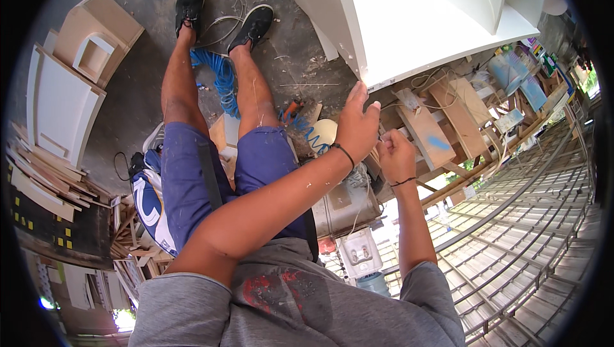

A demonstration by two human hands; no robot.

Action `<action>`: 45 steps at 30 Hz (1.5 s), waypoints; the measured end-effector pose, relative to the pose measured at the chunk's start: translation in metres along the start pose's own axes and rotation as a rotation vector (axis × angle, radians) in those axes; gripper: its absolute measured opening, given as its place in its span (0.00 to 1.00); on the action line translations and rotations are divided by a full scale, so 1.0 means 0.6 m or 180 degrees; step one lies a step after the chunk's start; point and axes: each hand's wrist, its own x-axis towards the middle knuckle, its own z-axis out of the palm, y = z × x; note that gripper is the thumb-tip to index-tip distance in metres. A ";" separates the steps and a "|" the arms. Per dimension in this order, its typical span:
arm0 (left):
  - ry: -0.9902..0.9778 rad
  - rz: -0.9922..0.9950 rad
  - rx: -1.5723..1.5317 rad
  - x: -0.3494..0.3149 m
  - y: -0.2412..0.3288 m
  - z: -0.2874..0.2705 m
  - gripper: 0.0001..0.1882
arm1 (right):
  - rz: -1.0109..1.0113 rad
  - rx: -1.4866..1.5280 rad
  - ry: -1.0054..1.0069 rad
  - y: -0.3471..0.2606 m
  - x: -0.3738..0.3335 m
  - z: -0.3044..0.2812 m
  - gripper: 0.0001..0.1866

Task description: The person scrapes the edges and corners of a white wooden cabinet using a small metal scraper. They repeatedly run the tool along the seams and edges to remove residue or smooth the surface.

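Observation:
A large white panelled piece of furniture (416, 21) stands at the upper right, with a curved upright panel on it. My left hand (358, 122) is at its near corner, fingers stretched toward the edge and thumb held apart. Whether the fingertips touch the edge I cannot tell. Close beside it, my right hand (397, 157) is closed, thumb and fingers pinched together near the left palm. A tiny dark bit shows at the pinch, too small to name. Both wrists wear thin dark bands.
A coiled blue air hose (220, 78) lies on the floor between my legs. Wooden boards (425, 129) sit beyond my hands, beside a cluttered bench. At the left are white-and-wood panels (64, 107) and stacked timber strips (45, 184). A metal grille (511, 219) spans the right.

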 end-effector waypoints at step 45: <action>-0.0354 0.2458 0.4028 0.029 0.072 -0.015 0.12 | 0.0249 0.5768 0.0153 0.109 -0.041 0.149 0.16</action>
